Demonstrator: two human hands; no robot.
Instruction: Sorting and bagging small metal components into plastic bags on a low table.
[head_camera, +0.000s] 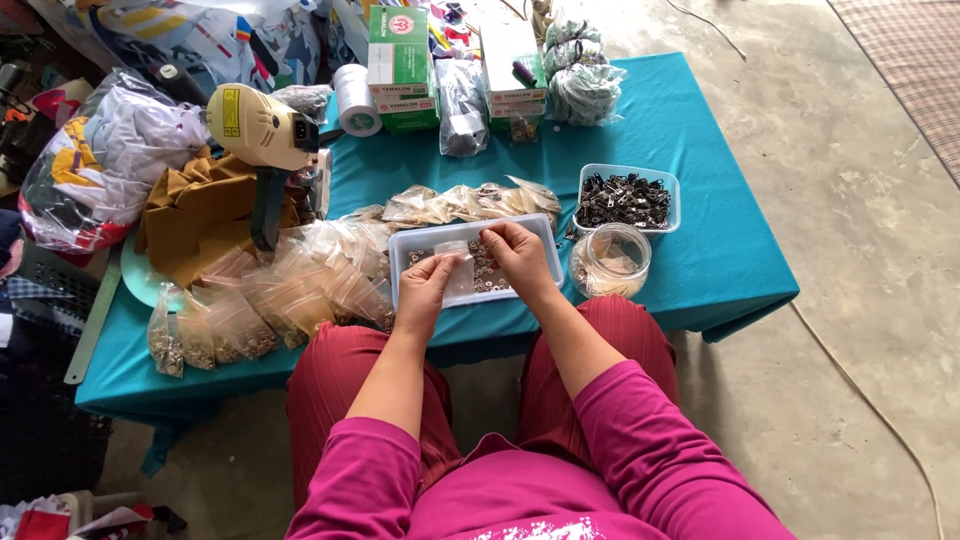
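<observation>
The person sits at a low worktop (700, 150) covered with a teal cloth. Both hands are over a shallow clear plastic tray (405, 250) which holds small metal parts. The left hand (428, 285) is closed around the lower part of a small transparent bag (458, 268), with the fingers curled on it. The right hand (518, 250) pinches the top edge of the same bag with thumb and fingertips, so the bag stands between the two hands, just above the tray.

At 9 o'clock from the tray lies a heap of filled small bags (280, 295), touching the tray. At 12 o'clock there is a row of more such bags (460, 203). At 3 o'clock stands a round clear jar (611, 260), and behind it, at about 2 o'clock, a square clear box of dark metal clips (627, 198). Further at 10 o'clock a cream-coloured electric tool (258, 127) rests over brown fabric (195, 215).
</observation>
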